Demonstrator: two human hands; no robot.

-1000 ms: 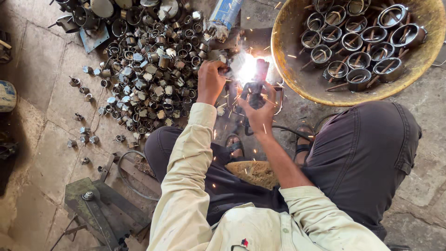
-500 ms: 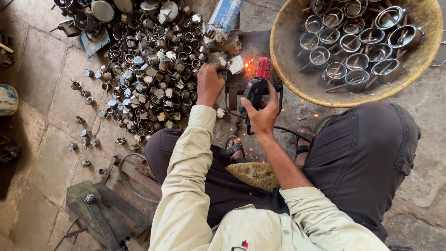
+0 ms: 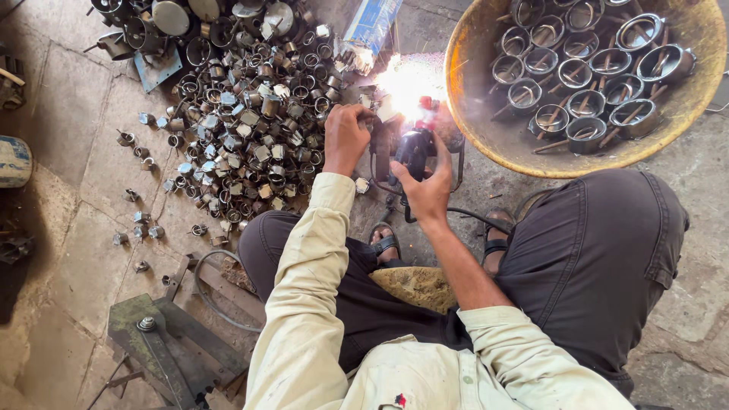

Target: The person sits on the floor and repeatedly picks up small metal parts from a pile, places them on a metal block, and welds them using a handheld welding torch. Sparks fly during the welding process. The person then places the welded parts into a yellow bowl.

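I sit low on the floor with my knees apart. My left hand (image 3: pixel 345 138) pinches a small metal piece at the edge of a bright white welding flash (image 3: pixel 406 80). My right hand (image 3: pixel 427 186) is wrapped around a dark welding torch (image 3: pixel 414 148) with a red part near its tip, pointed at the flash. A black cable (image 3: pixel 471 216) runs from the torch toward my right leg. The piece in my left fingers is mostly hidden by the glare.
A big heap of small metal rings and caps (image 3: pixel 243 114) covers the floor to the left. A wide yellow basin (image 3: pixel 471 129) at upper right holds several round metal cups with handles. A green metal stand (image 3: pixel 163 338) lies at lower left.
The welding flash was bright, died down to a faint glow, and is flaring again now. Both hands stay at the same spot by the torch.
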